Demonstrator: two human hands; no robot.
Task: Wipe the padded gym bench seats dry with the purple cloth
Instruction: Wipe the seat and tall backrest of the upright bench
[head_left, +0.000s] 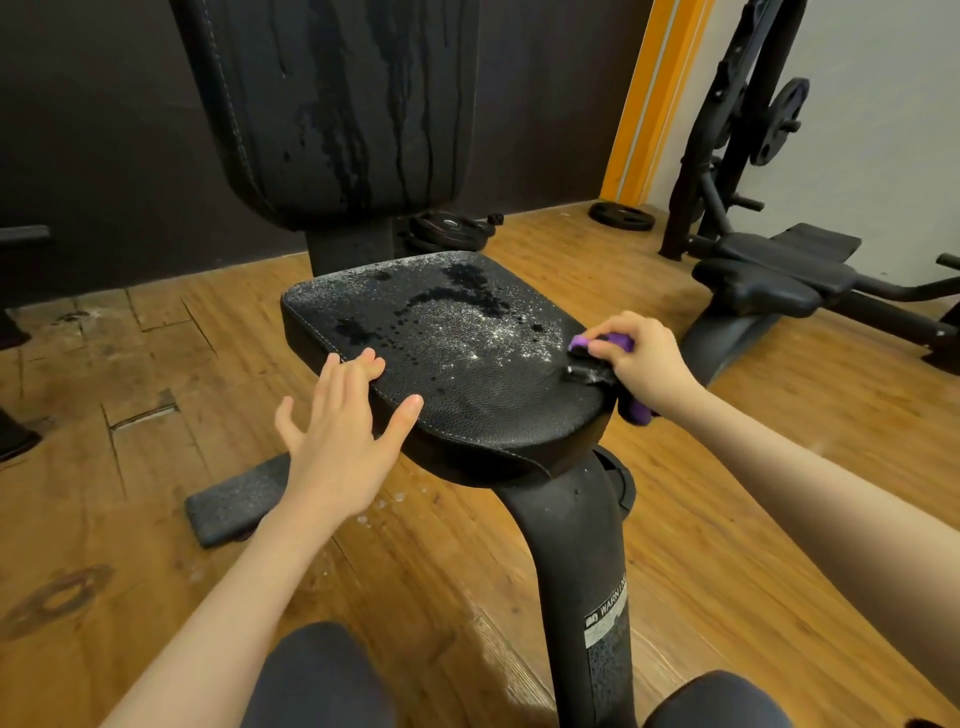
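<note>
Wiping: the right hand (641, 358) grips a bunched purple cloth (613, 343) against the right edge of the seat (467, 374), fingers curled round it; more purple shows below the wrist, over the seat's side.
Seat: black padded, beaded with water drops and small pools across its far and middle parts; the near corner looks drier.
Left hand: the left hand (337, 441) lies flat and open on the seat's near-left edge, fingers straight and spread, holding nothing.
Backrest: the upright pad (337, 104) behind the seat is streaked with dark wet runs.
Frame: a black post (576, 561) with a warning label carries the seat.
Surroundings: wooden floor (130, 415), weight plates (449, 231) by the dark wall, a second bench (774, 270) well apart at right.
Person: dark-clad knees at the bottom edge.
</note>
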